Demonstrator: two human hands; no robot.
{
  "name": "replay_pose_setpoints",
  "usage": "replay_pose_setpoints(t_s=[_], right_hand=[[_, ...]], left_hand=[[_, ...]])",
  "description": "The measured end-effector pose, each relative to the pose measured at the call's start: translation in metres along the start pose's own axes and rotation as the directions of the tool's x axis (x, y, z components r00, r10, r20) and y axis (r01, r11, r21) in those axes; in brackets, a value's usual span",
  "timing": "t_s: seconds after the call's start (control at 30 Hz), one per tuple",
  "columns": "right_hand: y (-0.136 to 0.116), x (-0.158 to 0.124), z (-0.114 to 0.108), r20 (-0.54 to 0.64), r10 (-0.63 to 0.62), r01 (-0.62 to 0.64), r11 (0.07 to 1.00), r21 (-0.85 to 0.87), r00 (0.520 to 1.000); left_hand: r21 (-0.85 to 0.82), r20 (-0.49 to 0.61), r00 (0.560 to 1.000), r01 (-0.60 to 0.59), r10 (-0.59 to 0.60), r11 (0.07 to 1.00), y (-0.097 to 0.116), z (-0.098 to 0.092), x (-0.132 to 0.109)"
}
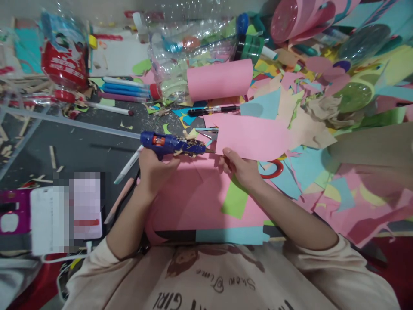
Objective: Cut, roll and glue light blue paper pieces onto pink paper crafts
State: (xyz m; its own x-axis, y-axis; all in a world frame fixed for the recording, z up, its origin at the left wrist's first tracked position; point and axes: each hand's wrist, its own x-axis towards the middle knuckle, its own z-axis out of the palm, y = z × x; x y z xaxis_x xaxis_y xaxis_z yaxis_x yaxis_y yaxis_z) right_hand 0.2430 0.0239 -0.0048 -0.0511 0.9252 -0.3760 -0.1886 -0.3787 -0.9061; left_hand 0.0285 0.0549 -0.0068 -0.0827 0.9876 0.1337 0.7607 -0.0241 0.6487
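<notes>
Our left hand (155, 165) clenches the grip of the blue plastic hot-glue gun (174, 144), its nozzle at the edge of the flat pink paper sheet (254, 137) that our right hand (241, 168) pinches just right of the gun. We judge that a hot drip could burn those close fingertips, or the thin sheet could sag off the nozzle. We count one gun and one held sheet, and beyond the gun one rolled pink paper tube (219, 79) and one black pen (213, 110).
</notes>
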Motion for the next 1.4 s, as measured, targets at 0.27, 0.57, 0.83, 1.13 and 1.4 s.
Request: replay_pose_setpoints(t_s=[0.27, 0.57, 0.83, 1.13, 1.4], right_hand=[[0.003, 0.0, -0.002, 0.006, 0.006, -0.005, 0.999, -0.051, 1.0], [0.007, 0.0, -0.004, 0.035, -0.042, 0.043, 0.999, -0.023, 0.999], [0.001, -0.002, -0.003, 0.04, -0.018, 0.019, 0.999, -0.028, 0.999], [0.011, -0.003, -0.007, 0.036, 0.007, -0.003, 0.994, -0.113, 0.999], [0.0, -0.008, -0.002, -0.006, 0.037, -0.038, 0.972, -0.23, 0.999]], left_hand=[[0.191, -0.018, 0.999, -0.046, 0.051, 0.98, -0.011, 0.002, 0.003], [0.278, 0.04, 0.999, -0.001, -0.01, 0.961, -0.006, 0.001, 0.006], [0.279, 0.024, 1.0, -0.003, -0.003, 0.96, -0.012, 0.003, 0.007], [0.257, -0.038, 0.998, -0.034, 0.045, 0.966, -0.015, 0.002, 0.008], [0.235, -0.037, 0.999, -0.002, 0.011, 0.972, -0.018, 0.001, 0.009]])
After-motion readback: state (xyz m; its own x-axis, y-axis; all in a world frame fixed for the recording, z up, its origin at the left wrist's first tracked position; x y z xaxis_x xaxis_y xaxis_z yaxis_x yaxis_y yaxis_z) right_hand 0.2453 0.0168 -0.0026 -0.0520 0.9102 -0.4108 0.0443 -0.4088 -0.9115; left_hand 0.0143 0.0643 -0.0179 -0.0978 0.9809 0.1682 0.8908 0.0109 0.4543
